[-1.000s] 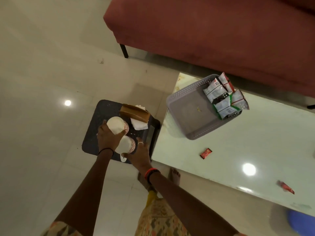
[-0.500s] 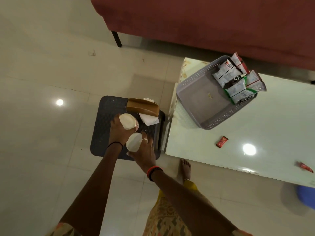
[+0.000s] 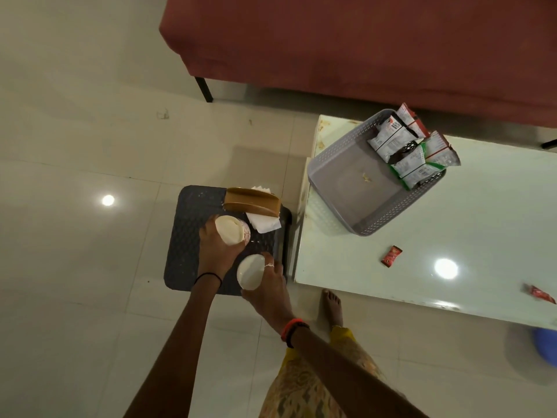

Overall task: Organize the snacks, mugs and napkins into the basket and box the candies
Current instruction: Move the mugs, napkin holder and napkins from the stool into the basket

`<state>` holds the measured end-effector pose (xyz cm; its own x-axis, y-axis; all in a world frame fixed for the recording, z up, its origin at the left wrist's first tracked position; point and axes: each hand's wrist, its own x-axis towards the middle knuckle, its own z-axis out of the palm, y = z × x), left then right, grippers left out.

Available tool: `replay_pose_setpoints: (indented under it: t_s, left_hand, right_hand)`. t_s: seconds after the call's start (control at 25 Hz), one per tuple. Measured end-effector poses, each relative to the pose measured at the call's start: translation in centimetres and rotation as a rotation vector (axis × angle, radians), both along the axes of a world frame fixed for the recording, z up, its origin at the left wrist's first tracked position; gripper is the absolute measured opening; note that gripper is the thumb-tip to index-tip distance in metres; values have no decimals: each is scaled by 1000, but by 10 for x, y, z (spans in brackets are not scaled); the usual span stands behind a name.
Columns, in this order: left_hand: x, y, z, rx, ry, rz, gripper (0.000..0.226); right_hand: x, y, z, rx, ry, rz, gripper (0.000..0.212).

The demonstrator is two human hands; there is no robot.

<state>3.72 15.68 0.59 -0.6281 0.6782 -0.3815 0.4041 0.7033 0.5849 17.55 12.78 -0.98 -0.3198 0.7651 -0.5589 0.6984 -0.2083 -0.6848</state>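
Left hand (image 3: 215,251): fingers wrapped round one white mug (image 3: 231,230), held over the dark stool (image 3: 187,236). Right hand (image 3: 268,292): closed on a second white mug (image 3: 250,271), just beside the left hand, nearer the person. Napkins (image 3: 262,223): white, in a brown holder (image 3: 251,202), on the stool just beyond both hands. Basket (image 3: 355,188): grey, perforated, on the pale surface (image 3: 482,224) beyond and to the right of the right hand; snack packets (image 3: 407,146) lean at its far end. Candies: one red piece (image 3: 391,256) right of the right hand on the surface; another (image 3: 541,294) well apart, at the far right edge. Bare foot (image 3: 331,306): on the floor, near the right wrist
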Motion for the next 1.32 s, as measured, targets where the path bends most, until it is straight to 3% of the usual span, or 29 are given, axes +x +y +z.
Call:
replay_pose_setpoints:
  t_s: [0.28, 0.64, 0.96, 1.32]
  left_hand:
    - [44, 29, 47, 67, -44, -89, 93]
    - [113, 141, 74, 141, -72, -264, 86]
    - [164, 240, 44, 67, -39, -391, 86]
    - [184, 296, -11, -39, 63, -525, 86]
  right_hand:
    - [76, 46, 33, 10, -1, -264, 94]
    - [182, 212, 43, 167, -48, -561, 88]
    - [210, 306, -15, 47, -82, -437, 96]
    - [207, 336, -42, -41, -4, -687, 99]
